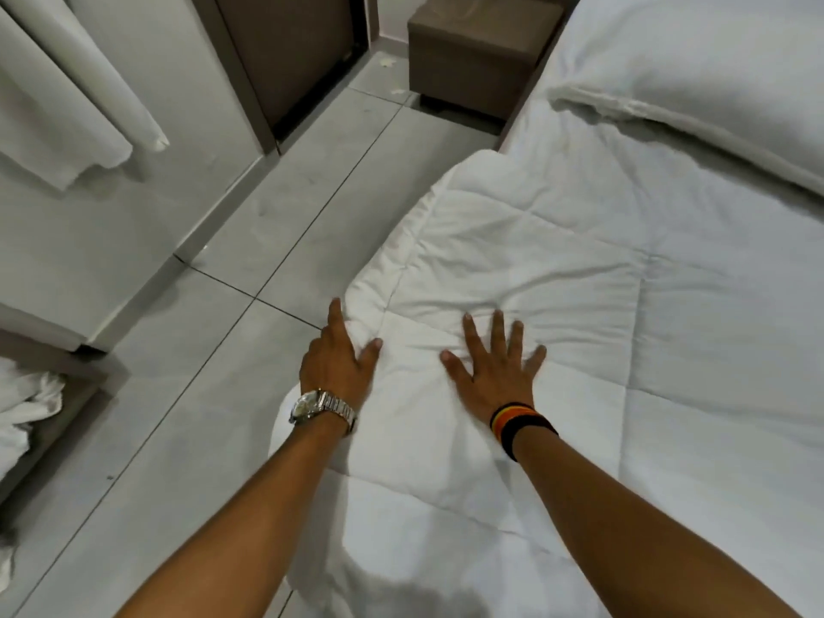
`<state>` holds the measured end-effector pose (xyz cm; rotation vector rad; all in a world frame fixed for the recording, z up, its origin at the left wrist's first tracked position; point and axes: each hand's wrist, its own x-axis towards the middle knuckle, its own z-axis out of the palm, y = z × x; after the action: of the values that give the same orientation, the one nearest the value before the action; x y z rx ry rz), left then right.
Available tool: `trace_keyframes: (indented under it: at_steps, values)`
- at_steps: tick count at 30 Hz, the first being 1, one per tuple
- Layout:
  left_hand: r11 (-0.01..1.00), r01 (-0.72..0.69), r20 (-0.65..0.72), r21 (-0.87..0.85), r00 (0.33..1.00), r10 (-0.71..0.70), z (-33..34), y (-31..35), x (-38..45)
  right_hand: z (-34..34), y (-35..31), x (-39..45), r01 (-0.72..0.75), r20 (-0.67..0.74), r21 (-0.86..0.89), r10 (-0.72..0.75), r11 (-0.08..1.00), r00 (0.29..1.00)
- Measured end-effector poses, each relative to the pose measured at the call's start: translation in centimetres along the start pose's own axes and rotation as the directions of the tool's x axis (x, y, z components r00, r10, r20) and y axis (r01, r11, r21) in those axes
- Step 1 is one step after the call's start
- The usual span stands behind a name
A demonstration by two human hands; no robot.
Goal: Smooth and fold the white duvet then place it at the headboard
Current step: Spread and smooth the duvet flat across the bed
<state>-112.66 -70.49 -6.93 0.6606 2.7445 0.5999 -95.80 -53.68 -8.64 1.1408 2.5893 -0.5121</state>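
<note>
The right hand point(495, 372) is laid flat on the white duvet point(579, 278), palm down, fingers spread wide and gripping nothing. A striped wristband point(519, 423) is worn at that wrist, and the forearm is stretched straight out from the near right.

The left hand point(341, 359) is set on the duvet's left edge, where the quilted border rolls over the side of the bed. The index finger is pointed far along that edge, the thumb is pressed onto the top surface, and the remaining fingers are hidden behind the hand, so whether the fabric is being pinched cannot be told. A metal watch point(319, 405) is seen at this wrist.

Creases are fanned out in the fabric just beyond both hands. The duvet is spread across the bed from the near edge toward the far right, its rounded far-left corner hanging just past the mattress side.

A pillow point(695, 82) is lying at the far right, its lower edge resting over the duvet.

To the left, open tiled floor point(187, 385) is offered alongside the bed. A brown bedside cube point(477, 55) is placed at the far end of that strip, and pale curtains point(67, 104) are hung at far left.
</note>
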Motion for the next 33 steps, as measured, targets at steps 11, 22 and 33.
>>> trace_keyframes:
  at_steps: [11, 22, 33]
  values:
    - [0.799, -0.597, -0.003, 0.073, 0.801, 0.599, -2.3, 1.8, 4.8, 2.5, -6.2, -5.7, -0.185, -0.150, 0.252, 0.227, 0.950, 0.962]
    - [0.636, -0.770, 0.439, -0.059, 0.552, 0.709, 4.9, -1.9, 10.7, 6.2, -8.6, -2.9, -0.457, -0.250, 0.052, 0.454, 0.888, 0.855]
    - [0.406, -0.900, 0.283, -0.159, 0.352, 0.892, -2.7, 8.6, 28.7, -0.3, -18.7, 2.1, -0.566, -0.191, 0.502, 0.722, 0.654, 0.665]
